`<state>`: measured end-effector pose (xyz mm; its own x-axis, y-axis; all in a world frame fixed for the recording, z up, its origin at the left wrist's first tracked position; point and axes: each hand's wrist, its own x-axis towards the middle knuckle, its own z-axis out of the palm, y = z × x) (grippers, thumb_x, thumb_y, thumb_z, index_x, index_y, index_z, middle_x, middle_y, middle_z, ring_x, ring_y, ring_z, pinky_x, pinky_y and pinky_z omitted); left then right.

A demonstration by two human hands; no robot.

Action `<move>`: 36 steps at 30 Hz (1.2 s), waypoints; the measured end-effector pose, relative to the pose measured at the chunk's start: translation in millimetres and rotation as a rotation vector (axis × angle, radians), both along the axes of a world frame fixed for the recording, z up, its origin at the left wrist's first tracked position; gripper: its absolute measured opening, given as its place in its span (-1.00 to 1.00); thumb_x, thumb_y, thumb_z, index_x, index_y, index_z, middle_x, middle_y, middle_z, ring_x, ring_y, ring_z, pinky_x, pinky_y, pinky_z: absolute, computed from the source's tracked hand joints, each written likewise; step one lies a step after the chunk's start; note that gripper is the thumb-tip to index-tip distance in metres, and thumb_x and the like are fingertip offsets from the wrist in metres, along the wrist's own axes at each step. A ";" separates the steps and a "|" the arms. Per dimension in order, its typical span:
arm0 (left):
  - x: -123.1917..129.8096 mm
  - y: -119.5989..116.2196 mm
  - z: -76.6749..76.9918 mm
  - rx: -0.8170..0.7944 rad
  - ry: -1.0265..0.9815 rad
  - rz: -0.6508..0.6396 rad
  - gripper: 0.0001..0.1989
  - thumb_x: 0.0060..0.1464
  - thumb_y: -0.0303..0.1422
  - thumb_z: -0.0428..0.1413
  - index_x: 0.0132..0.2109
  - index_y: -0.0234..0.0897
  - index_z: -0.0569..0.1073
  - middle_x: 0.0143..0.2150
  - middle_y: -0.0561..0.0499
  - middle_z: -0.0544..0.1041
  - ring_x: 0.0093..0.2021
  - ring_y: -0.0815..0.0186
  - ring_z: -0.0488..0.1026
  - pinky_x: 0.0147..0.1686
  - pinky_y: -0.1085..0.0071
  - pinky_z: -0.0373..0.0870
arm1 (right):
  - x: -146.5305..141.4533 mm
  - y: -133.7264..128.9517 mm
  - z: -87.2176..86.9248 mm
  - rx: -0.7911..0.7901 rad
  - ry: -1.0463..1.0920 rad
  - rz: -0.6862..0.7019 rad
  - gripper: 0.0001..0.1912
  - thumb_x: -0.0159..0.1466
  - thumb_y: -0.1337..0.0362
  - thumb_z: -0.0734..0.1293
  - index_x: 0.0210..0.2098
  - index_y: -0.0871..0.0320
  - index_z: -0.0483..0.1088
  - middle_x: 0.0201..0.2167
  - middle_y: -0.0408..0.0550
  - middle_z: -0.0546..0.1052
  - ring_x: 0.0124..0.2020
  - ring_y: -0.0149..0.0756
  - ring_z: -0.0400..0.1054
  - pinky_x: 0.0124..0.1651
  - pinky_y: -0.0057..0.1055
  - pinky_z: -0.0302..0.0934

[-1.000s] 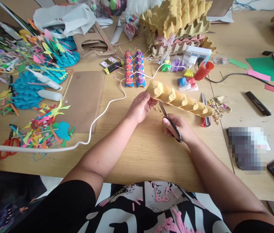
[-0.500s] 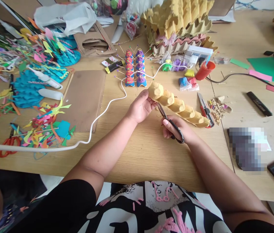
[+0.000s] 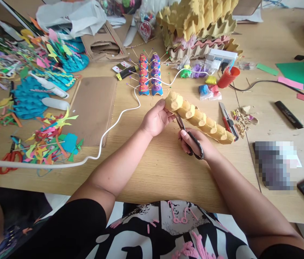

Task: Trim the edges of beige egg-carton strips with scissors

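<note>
A long yellow strip of egg carton slants above the table, its left end gripped by my left hand with the thumb near the top and the fingers underneath. In my right hand is a pair of dark-handled scissors. The scissors' blades reach the lower edge of the strip beside the first cup; their tips are partly hidden by the carton. Behind my left hand stand two painted egg-carton rows, one red and blue, one purple and blue, with thin sticks poking out.
Left lie a cardboard sheet, colourful paper scraps, blue painted carton and orange-handled scissors. A white cable crosses the table. Right are a utility knife, shavings and a red cup. Stacked egg trays stand behind.
The strip has tipped slightly, its right end a little lower. The scissors have shifted slightly at the strip's edge. Both hands keep their holds.
</note>
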<state>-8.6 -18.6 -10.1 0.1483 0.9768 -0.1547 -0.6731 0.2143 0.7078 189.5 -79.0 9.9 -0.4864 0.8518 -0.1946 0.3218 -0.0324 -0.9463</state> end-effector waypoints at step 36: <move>1.9 4.8 -17.0 0.119 0.178 -0.011 -0.56 0.10 0.00 0.47 -0.09 -0.13 0.53 -0.08 0.07 0.68 0.04 0.27 0.66 -0.05 0.44 0.51 | -3.8 3.1 3.5 -0.004 -0.213 -0.188 -0.27 0.29 -0.51 0.35 -0.47 0.02 0.21 -0.69 -0.22 0.34 -0.62 -0.37 0.19 -0.46 -0.34 0.12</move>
